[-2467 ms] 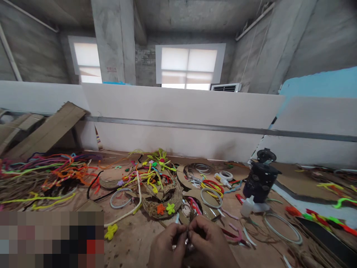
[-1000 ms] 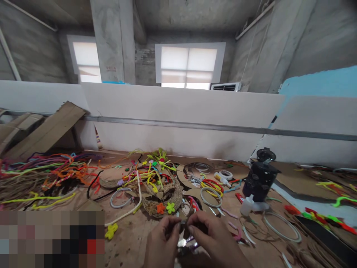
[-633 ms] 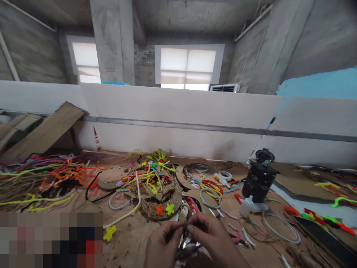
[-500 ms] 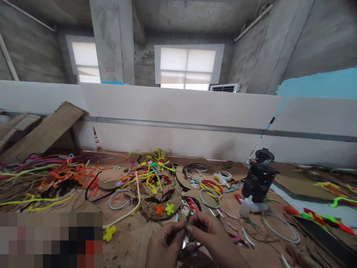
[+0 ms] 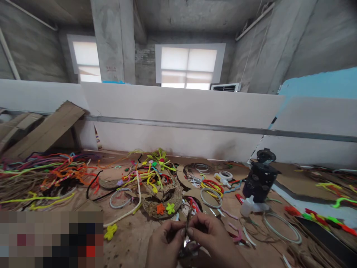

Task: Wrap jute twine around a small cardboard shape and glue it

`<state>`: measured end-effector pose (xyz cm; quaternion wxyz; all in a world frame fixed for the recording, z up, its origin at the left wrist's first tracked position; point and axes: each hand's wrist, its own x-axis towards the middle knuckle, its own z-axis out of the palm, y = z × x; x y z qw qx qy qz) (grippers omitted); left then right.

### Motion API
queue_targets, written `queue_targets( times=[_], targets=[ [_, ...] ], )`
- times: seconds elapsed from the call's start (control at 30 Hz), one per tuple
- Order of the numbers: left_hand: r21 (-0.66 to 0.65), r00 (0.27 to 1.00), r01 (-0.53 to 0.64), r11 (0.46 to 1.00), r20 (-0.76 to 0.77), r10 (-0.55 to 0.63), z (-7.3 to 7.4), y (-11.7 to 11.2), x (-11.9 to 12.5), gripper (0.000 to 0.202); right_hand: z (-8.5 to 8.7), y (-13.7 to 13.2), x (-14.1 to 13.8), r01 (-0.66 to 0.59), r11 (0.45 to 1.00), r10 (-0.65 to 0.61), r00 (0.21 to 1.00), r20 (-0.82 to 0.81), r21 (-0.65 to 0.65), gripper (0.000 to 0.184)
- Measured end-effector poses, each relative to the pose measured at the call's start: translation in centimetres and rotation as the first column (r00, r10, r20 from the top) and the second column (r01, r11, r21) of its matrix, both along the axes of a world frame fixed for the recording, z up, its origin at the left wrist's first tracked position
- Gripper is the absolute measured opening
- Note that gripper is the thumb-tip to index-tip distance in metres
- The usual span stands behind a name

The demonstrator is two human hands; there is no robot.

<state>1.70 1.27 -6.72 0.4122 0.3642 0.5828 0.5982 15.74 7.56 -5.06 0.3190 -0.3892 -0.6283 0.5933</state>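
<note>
Tabletop point(image 5: 131, 243) holds a wreath point(image 5: 175, 197) (flowered) beyond the fingers point(image 5: 200, 221).

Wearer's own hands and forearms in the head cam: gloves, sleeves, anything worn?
Both the left hand and the right hand are bare: no gloves. No sleeve, watch or bracelet shows before the picture's bottom edge cuts them off. I make out no rings, though some fingers are partly hidden. Nail detail is too small to tell.

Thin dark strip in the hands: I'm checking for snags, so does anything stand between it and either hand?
Nothing visible does: the left hand and right hand both pinch the thin dark strip directly. A shiny item shows lower down, not in the way.
</note>
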Motion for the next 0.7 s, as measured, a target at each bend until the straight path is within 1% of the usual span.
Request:
queue_targets(
  times=[0.13,0.33,0.47,0.57,0.7],
  targets=[
    [-0.008,0.998,-0.003,1.0,0.055,0.004,0.0,0.2,0.0,0.031,0.0,-0.1,0.0,0.023,0.999,-0.024,0.998,0.051,0.028,0.019],
    [-0.008,0.996,-0.011,1.0,0.085,0.011,0.0,0.2,-0.2,0.026,-1.4,0.4,0.3,0.025,0.992,-0.039,0.993,0.107,0.126,0.014],
    [-0.045,0.996,0.008,0.999,0.094,-0.004,-0.1,0.2,-0.2,0.028,-1.8,0.5,0.3,0.024,0.994,-0.036,0.992,0.121,0.103,0.011],
    [-0.036,0.994,0.022,0.999,0.109,-0.018,-0.1,0.3,-0.2,0.033,-1.8,0.5,0.3,0.022,0.994,-0.034,0.993,0.115,0.105,0.009],
    [-0.018,0.999,0.027,0.999,0.036,-0.026,0.2,0.3,-0.6,0.029,-1.9,0.4,0.3,0.019,0.994,-0.032,0.992,0.119,0.11,0.009]
  ],
)
